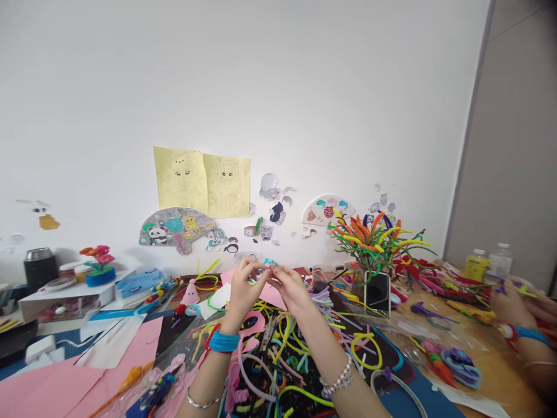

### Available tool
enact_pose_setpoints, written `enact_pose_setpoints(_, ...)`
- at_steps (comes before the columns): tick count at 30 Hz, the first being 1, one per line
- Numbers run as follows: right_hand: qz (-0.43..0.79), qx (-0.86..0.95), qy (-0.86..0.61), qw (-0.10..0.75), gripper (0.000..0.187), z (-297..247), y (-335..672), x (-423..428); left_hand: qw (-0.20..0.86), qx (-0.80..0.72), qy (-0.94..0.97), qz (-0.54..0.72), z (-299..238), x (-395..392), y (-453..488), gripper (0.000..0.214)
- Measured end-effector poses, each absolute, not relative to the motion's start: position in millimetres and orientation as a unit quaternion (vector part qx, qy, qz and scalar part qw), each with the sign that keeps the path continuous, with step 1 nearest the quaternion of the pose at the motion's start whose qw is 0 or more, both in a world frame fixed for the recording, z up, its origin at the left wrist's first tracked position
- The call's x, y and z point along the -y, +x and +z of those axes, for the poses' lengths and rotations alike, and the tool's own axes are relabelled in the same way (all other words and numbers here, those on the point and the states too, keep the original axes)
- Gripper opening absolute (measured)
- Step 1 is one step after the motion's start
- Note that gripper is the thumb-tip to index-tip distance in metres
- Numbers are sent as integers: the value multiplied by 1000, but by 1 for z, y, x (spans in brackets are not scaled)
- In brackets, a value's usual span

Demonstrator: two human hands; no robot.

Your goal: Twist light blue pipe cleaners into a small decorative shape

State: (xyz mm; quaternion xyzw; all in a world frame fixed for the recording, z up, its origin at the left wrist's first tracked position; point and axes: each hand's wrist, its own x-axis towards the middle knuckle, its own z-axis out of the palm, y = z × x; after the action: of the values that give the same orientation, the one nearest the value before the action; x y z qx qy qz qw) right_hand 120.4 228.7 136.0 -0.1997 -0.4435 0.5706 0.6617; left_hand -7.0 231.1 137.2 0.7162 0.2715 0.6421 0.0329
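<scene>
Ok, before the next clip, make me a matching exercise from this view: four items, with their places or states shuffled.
Column one
1. Left hand and right hand
2. Yellow sheets
3. Phone
4. Black flask

Column two
A. Upright below the orange-and-green bouquet
B. Close together, at a small blue piece
C. Standing behind the white shelf's left end
D. On the wall, above the panda fan

Pairs: 1-B, 2-D, 3-A, 4-C

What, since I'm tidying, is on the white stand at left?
On the white stand: flowers in a blue pot, and jars; the surface beneath them is hidden.
</scene>
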Motion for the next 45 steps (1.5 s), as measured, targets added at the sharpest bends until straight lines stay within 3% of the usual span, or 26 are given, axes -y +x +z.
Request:
enact_pose_setpoints(4,554,441,-211,674,24,135,119,-231,210,-260,674,659,138,-235,-1,20)
enact_pose_setpoints(6,547,439,-220,678,25,134,120,-233,231,-253,669,659,137,-236,-1,26)
enact_pose_setpoints(14,529,443,-248,680,26,136,119,-231,17,-279,729,625,133,-237,-10,10)
enact_pose_setpoints(21,519,449,-252,683,26,137,120,-230,64,-255,715,647,135,-234,-5,1)
enact_pose_setpoints(25,510,452,-254,686,27,136,122,-232,159,-246,715,635,137,-236,-8,8)
enact_pose_setpoints(34,494,464,-272,682,28,131,124,-238,208,-255,738,589,134,-237,-10,18)
enact_pose_setpoints(41,470,495,-276,677,29,127,120,-241,89,-286,736,607,133,-240,-11,5)
enact_pose_setpoints(45,439,510,-287,682,29,128,120,-241,81,-298,726,615,130,-241,-7,1)
